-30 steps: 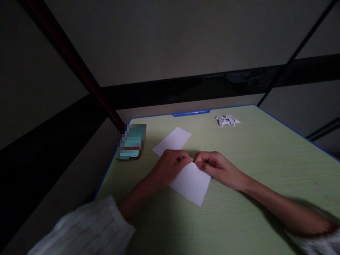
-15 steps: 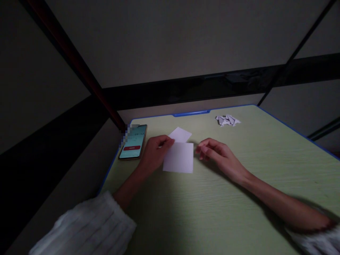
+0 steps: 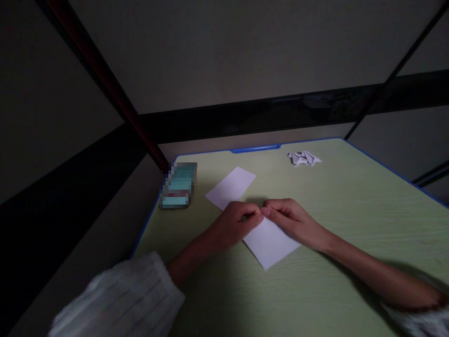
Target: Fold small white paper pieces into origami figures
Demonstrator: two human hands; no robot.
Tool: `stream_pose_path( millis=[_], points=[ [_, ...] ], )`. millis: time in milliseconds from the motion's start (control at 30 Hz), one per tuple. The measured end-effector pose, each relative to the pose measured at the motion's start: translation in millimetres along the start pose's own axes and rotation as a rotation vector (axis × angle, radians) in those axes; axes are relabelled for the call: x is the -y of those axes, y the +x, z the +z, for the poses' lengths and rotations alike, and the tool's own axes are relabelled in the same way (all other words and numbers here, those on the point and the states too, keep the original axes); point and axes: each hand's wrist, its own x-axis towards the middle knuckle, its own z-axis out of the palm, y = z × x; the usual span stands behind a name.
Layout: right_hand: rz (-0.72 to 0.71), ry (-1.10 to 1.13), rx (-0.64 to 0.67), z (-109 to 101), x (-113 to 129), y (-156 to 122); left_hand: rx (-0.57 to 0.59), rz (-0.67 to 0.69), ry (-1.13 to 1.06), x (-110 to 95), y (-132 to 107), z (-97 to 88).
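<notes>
A square sheet of white paper [image 3: 271,245] is turned cornerwise, one corner pointing toward me. My left hand [image 3: 235,225] pinches it at the far corner between thumb and fingers. Right beside it, my right hand [image 3: 298,223] grips the same corner, the two thumbs nearly touching. The fingers hide that corner of the sheet. Beyond my left hand a second white paper sheet [image 3: 231,186] lies flat on the table, its near edge partly covered by the hand.
The pale green table [image 3: 351,201] has a blue rim, with a blue raised strip [image 3: 256,149] at the back. A phone [image 3: 178,187], blurred by pixelation, lies at the left edge. Folded white paper pieces [image 3: 304,158] sit at the back right. A wall panel stands behind.
The square sheet has come nearer and to the right, turned cornerwise. My right hand has closed on it beside my left. The other sheet is more uncovered.
</notes>
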Motion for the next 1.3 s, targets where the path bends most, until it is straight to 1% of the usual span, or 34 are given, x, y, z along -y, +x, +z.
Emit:
stream_pose_path(
  millis=[67, 133, 200, 267, 367, 433, 500, 533, 567, 600, 667, 767, 867, 933, 1000, 1067, 1133, 1200, 1300],
  points=[
    [0.013, 0.018, 0.015, 1.4, 0.5, -0.5, 0.010, -0.008, -0.011, -1.6, -0.6, 0.8],
    [0.043, 0.052, 0.003, 1.7, 1.0, -0.6, 0.009, -0.014, -0.029, -2.3, -0.5, 0.0],
    [0.074, 0.101, -0.035, 0.2, 0.7, 0.0, 0.010, -0.019, -0.050, -1.7, 0.1, -2.4],
    [0.082, 0.159, -0.105, -3.5, -0.5, 1.4, 0.017, -0.038, -0.072, 0.3, 1.1, -6.8],
    [0.079, 0.257, -0.246, -12.3, -1.7, 4.9, 0.011, -0.082, -0.080, 5.1, 2.9, -16.3],
    [0.081, 0.313, -0.374, -19.3, -1.0, 7.7, -0.014, -0.092, -0.058, 8.5, 4.4, -23.2],
    [0.061, 0.347, -0.539, -25.5, 0.7, 10.1, -0.072, -0.098, -0.061, 11.1, 6.2, -28.5],
    [0.043, 0.348, -0.606, -27.7, 1.5, 10.9, -0.111, -0.104, -0.079, 12.0, 7.2, -30.0],
    [0.028, 0.347, -0.645, -28.9, 2.1, 11.4, -0.151, -0.109, -0.103, 12.6, 8.1, -30.4],
    [0.028, 0.345, -0.642, -28.9, 2.4, 11.6, -0.180, -0.112, -0.132, 12.8, 8.8, -29.9],
    [0.040, 0.333, -0.557, -25.6, 2.0, 10.6, -0.195, -0.113, -0.194, 12.2, 9.4, -26.3],
    [0.067, 0.277, -0.404, -16.5, 1.2, 7.3, -0.143, -0.108, -0.252, 10.0, 8.4, -17.3],
    [0.085, 0.269, -0.331, -10.3, 0.7, 5.2, -0.122, -0.069, -0.198, 8.4, 6.9, -9.9],
    [0.100, 0.294, -0.300, -9.6, -0.4, 5.9, -0.171, -0.044, -0.159, 8.4, 6.7, -7.9],
    [0.097, 0.309, -0.278, -10.6, -3.1, 7.9, -0.268, -0.049, -0.176, 9.6, 7.3, -8.5],
    [0.075, 0.293, -0.262, -11.7, -6.4, 10.1, -0.378, -0.081, -0.233, 11.1, 8.3, -10.7],
    [0.052, 0.253, -0.253, -11.9, -9.1, 11.3, -0.461, -0.124, -0.289, 11.8, 8.8, -12.9],
    [0.040, 0.231, -0.259, -11.0, -10.1, 11.3, -0.490, -0.162, -0.321, 11.2, 8.9, -14.2],
    [0.013, 0.251, -0.342, -9.9, -8.7, 10.6, -0.439, -0.190, -0.330, 9.6, 8.2, -13.3]
  ],
)
